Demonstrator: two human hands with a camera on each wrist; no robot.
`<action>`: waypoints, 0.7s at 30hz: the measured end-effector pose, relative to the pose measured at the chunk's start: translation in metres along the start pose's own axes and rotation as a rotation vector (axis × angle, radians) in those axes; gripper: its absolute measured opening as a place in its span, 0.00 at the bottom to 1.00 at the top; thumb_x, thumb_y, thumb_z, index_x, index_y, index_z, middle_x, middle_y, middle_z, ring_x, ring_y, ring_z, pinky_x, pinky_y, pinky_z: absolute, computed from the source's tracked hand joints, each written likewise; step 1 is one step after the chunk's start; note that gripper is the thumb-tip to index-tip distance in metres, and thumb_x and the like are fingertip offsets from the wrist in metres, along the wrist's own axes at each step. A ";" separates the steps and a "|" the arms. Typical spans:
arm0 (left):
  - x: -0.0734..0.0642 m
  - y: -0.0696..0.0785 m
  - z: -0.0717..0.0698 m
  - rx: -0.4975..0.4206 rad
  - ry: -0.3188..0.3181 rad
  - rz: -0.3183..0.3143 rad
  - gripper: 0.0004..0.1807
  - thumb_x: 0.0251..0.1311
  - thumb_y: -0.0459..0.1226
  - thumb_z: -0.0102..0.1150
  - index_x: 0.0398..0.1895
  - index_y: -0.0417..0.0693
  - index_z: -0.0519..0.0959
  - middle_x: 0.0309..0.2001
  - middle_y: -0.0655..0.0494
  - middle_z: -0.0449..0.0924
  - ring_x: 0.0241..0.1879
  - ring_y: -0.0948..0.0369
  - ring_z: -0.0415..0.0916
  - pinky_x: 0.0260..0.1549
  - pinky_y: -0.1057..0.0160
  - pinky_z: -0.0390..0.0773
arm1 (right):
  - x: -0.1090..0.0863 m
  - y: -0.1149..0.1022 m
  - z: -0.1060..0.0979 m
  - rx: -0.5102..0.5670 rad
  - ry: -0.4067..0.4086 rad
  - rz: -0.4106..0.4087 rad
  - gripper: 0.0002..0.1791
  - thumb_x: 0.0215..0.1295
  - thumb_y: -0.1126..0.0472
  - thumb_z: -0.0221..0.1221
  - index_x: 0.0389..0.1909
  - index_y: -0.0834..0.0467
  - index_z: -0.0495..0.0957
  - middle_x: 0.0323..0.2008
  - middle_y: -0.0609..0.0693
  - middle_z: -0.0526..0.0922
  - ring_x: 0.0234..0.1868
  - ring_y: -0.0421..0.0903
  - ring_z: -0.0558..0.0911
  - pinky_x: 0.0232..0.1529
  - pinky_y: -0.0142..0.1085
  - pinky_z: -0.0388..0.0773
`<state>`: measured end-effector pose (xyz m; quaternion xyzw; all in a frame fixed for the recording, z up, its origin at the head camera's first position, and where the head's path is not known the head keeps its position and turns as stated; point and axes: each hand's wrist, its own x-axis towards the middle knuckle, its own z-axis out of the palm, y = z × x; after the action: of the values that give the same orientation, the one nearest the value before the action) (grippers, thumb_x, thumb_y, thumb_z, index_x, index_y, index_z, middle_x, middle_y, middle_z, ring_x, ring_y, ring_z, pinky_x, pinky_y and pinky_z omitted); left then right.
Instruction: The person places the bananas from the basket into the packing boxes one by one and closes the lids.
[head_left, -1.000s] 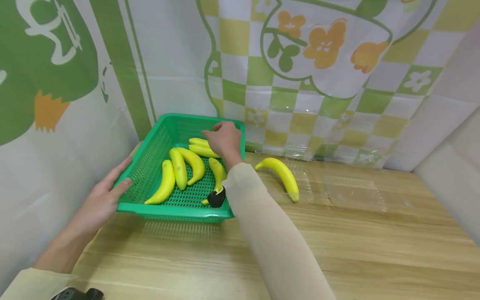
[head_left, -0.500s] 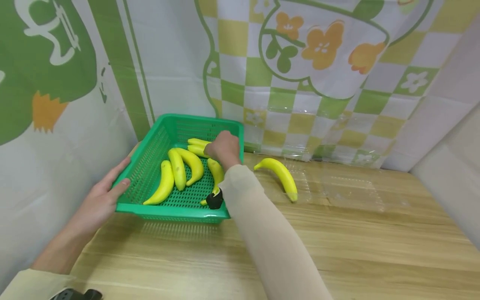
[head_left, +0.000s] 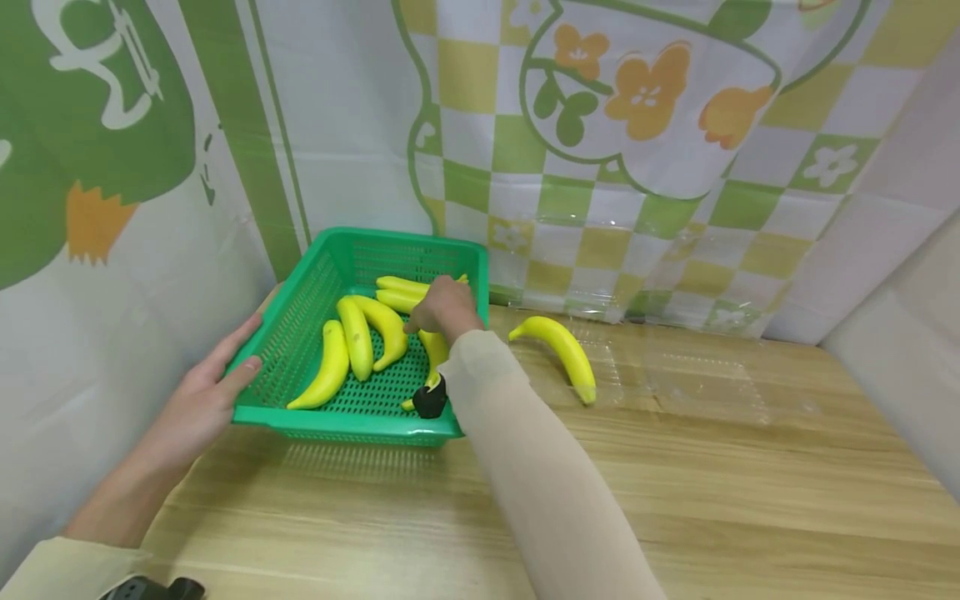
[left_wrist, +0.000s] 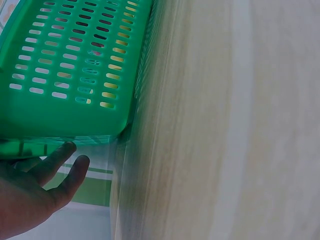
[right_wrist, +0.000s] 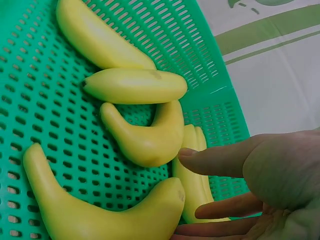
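Note:
A green plastic basket (head_left: 352, 423) holds several yellow bananas. My left hand (head_left: 198, 400) grips its left rim in the head view, thumb on the rim and fingers along the outside; in the left wrist view the fingers (left_wrist: 55, 165) lie by the basket's edge. My right hand (head_left: 447, 310) is inside the basket on the right. In the right wrist view its thumb and fingers are extended and spread. Its thumb tip is beside a curved banana (right_wrist: 145, 142), and the lower fingers overlap the end of the nearest banana (right_wrist: 115, 220). Two bananas (head_left: 401, 292) lie side by side at the back.
One more banana (head_left: 558, 350) lies on the wooden table (head_left: 712, 492), right of the basket. Clear plastic trays (head_left: 705, 383) are on the table farther right. A printed curtain (head_left: 465, 125) hangs right behind the basket.
My right hand has come down from the basket's back right corner and slightly toward me, uncovering banana ends at the back right. My left hand and the basket stay in place.

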<state>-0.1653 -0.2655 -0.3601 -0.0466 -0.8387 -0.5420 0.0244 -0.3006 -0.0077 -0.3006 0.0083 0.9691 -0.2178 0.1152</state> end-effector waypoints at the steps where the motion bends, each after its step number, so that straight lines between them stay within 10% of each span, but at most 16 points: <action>1: 0.000 0.000 0.000 0.001 -0.001 0.002 0.32 0.77 0.51 0.39 0.79 0.71 0.42 0.80 0.49 0.35 0.77 0.44 0.31 0.70 0.31 0.32 | 0.000 0.000 0.001 -0.004 -0.006 0.001 0.47 0.55 0.48 0.72 0.70 0.63 0.63 0.65 0.60 0.72 0.64 0.56 0.73 0.61 0.43 0.77; 21: -0.001 0.003 0.000 0.010 -0.009 0.002 0.33 0.77 0.50 0.38 0.80 0.68 0.41 0.80 0.49 0.34 0.77 0.43 0.29 0.69 0.30 0.32 | 0.004 -0.002 0.004 -0.171 -0.066 0.006 0.25 0.58 0.58 0.70 0.54 0.61 0.75 0.46 0.55 0.79 0.40 0.47 0.78 0.31 0.34 0.81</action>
<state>-0.1637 -0.2641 -0.3580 -0.0497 -0.8415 -0.5375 0.0214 -0.3039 -0.0112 -0.3048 -0.0060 0.9798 -0.1342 0.1480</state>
